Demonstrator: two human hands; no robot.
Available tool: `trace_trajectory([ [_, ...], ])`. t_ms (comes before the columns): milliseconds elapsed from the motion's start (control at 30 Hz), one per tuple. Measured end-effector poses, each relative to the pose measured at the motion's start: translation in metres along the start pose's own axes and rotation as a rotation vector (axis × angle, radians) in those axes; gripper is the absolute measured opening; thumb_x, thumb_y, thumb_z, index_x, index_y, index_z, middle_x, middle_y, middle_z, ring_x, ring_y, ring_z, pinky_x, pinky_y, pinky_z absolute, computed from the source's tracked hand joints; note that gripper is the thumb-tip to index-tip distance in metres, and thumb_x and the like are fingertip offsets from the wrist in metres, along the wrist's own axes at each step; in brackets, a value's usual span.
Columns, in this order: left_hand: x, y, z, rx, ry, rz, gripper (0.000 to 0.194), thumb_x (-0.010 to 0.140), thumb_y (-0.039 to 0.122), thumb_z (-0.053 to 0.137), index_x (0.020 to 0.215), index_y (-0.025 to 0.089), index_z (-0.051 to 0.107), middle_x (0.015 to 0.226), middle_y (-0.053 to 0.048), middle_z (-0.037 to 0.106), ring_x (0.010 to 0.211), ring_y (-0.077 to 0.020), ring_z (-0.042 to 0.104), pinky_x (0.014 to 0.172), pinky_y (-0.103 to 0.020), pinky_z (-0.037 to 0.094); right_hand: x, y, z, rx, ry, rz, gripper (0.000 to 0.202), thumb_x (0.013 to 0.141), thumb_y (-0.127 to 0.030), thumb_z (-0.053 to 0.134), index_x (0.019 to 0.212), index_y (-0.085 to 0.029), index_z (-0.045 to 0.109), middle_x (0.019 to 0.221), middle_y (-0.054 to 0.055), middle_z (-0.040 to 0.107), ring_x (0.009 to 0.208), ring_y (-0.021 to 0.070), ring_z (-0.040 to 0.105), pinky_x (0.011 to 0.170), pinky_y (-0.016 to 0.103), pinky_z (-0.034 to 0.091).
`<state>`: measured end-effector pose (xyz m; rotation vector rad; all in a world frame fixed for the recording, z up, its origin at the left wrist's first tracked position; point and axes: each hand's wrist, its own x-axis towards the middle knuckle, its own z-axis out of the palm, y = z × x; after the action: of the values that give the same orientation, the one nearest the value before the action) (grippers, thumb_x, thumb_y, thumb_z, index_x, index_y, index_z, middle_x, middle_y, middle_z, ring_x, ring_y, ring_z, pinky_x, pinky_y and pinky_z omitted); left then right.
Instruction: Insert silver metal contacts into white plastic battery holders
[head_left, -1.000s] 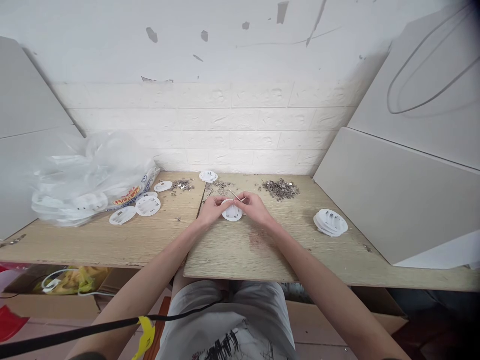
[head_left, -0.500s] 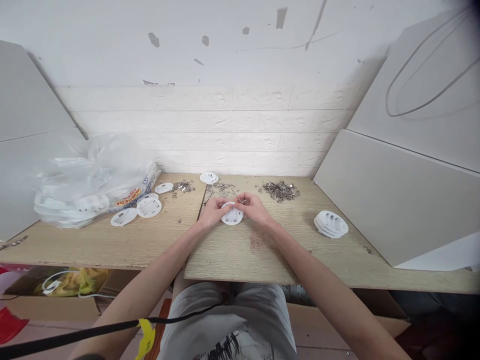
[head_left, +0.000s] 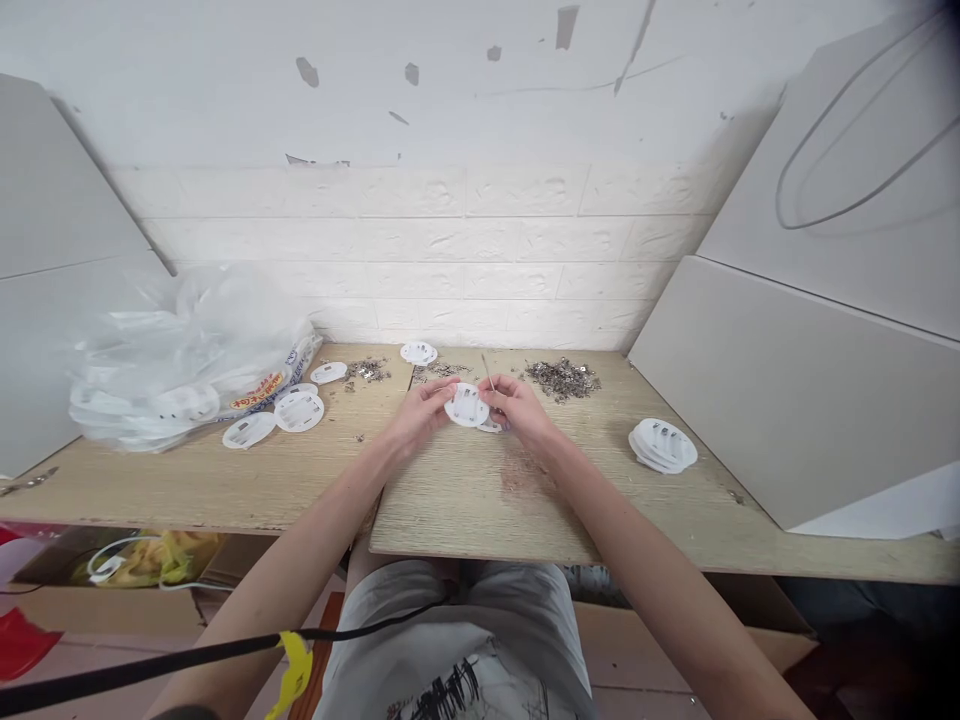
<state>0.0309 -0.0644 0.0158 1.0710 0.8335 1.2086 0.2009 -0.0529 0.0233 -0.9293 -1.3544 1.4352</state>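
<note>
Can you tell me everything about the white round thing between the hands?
The white disc is flat, round and looks like plastic. Small metallic-looking bits show on its face, too small to make out clearly. The face is turned toward the camera. The left hand pinches its left edge; the right hand, which also holds a thin metal-looking stick, is at its right edge.

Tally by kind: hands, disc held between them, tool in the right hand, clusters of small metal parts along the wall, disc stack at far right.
Hands: 2 (left hand, right hand)
Held white disc: 1
Thin metal tool: 1
Metal-part clusters: 3 (left cluster, middle cluster, right cluster)
Disc stack: 1
Total: 8
</note>
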Motion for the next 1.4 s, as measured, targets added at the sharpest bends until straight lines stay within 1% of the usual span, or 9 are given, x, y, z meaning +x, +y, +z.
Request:
trace_trajectory([
  [67, -0.002, 0.005, 0.001, -0.091, -0.125, 0.004, 0.035, 0.071, 0.029, 0.072, 0.102, 0.014, 0.067, 0.105, -0.01, 0.068, 0.092, -0.0182, 0.063, 0.086, -0.032, 0.048, 0.001, 0.0, -0.002, 0.059, 0.021, -0.011, 0.023, 0.064, -0.03, 0.068, 0.075, -0.018, 0.052, 0.06, -0.006, 0.047, 0.042, 0.0036, 0.03, 0.042, 0.021, 0.024],
  [133, -0.003, 0.007, 0.002, -0.097, -0.172, 0.023, 0.033, 0.07, 0.026, 0.073, 0.101, 0.014, 0.068, 0.106, -0.01, 0.067, 0.095, -0.0188, 0.062, 0.09, -0.033, 0.046, 0.003, 0.003, -0.003, 0.078, 0.026, -0.001, 0.024, 0.064, -0.03, 0.068, 0.075, -0.019, 0.051, 0.058, -0.006, 0.046, 0.041, 0.004, 0.029, 0.042, 0.022, 0.025],
  [267, 0.0, 0.004, -0.002, -0.087, -0.128, 0.032, 0.032, 0.072, 0.032, 0.072, 0.098, 0.013, 0.068, 0.102, -0.01, 0.068, 0.094, -0.0182, 0.062, 0.09, -0.032, 0.045, 0.007, 0.009, -0.003, -0.04, 0.023, -0.014, 0.024, 0.067, -0.033, 0.066, 0.083, -0.017, 0.056, 0.06, -0.004, 0.052, 0.041, 0.0051, 0.034, 0.043, 0.022, 0.028],
  [400, 0.005, 0.001, -0.008, -0.139, -0.007, 0.006, 0.032, 0.073, 0.04, 0.068, 0.092, 0.015, 0.067, 0.099, -0.009, 0.068, 0.086, -0.0165, 0.062, 0.083, -0.031, 0.049, 0.005, 0.007, -0.006, -0.444, 0.052, -0.178, 0.027, 0.079, -0.031, 0.056, 0.099, -0.016, 0.063, 0.07, 0.001, 0.064, 0.05, 0.0093, 0.05, 0.051, 0.023, 0.039],
  [533, 0.007, 0.0, -0.01, -0.139, 0.083, -0.01, 0.031, 0.072, 0.043, 0.068, 0.086, 0.015, 0.065, 0.094, -0.009, 0.067, 0.081, -0.0159, 0.062, 0.077, -0.031, 0.051, 0.001, 0.003, -0.01, -0.725, -0.014, -0.239, 0.025, 0.083, -0.027, 0.049, 0.09, -0.017, 0.071, 0.069, 0.002, 0.068, 0.05, 0.0109, 0.052, 0.055, 0.024, 0.042],
  [633, 0.007, 0.0, -0.009, -0.106, 0.093, -0.01, 0.034, 0.071, 0.045, 0.069, 0.086, 0.015, 0.064, 0.091, -0.008, 0.067, 0.079, -0.0148, 0.062, 0.075, -0.029, 0.05, 0.0, 0.003, -0.01, -0.779, -0.029, -0.261, 0.026, 0.084, -0.027, 0.049, 0.09, -0.018, 0.072, 0.072, 0.003, 0.07, 0.052, 0.0119, 0.053, 0.054, 0.024, 0.041],
  [867, 0.003, -0.001, -0.007, -0.056, 0.042, 0.002, 0.035, 0.07, 0.046, 0.07, 0.085, 0.015, 0.064, 0.087, -0.006, 0.066, 0.076, -0.0131, 0.06, 0.073, -0.027, 0.049, -0.001, 0.004, -0.007, -0.834, -0.001, -0.284, 0.026, 0.084, -0.027, 0.048, 0.087, -0.018, 0.072, 0.07, 0.003, 0.07, 0.053, 0.0127, 0.054, 0.054, 0.023, 0.039],
  [1067, 0.001, -0.001, -0.005, -0.015, 0.013, 0.013, 0.033, 0.07, 0.044, 0.071, 0.084, 0.014, 0.065, 0.083, -0.005, 0.066, 0.077, -0.0141, 0.06, 0.072, -0.027, 0.049, -0.002, 0.004, -0.006, -0.918, 0.004, -0.292, 0.025, 0.083, -0.025, 0.048, 0.074, -0.018, 0.071, 0.063, 0.002, 0.067, 0.05, 0.0121, 0.05, 0.055, 0.024, 0.036],
  [1400, 0.001, -0.001, -0.004, 0.016, 0.03, -0.012, 0.034, 0.07, 0.045, 0.07, 0.08, 0.013, 0.064, 0.082, -0.006, 0.066, 0.075, -0.0149, 0.06, 0.073, -0.029, 0.05, -0.007, -0.001, 0.002, -1.122, 0.023, -0.309, 0.026, 0.083, -0.021, 0.047, 0.07, -0.019, 0.07, 0.064, 0.004, 0.066, 0.055, 0.0154, 0.054, 0.055, 0.025, 0.03],
])
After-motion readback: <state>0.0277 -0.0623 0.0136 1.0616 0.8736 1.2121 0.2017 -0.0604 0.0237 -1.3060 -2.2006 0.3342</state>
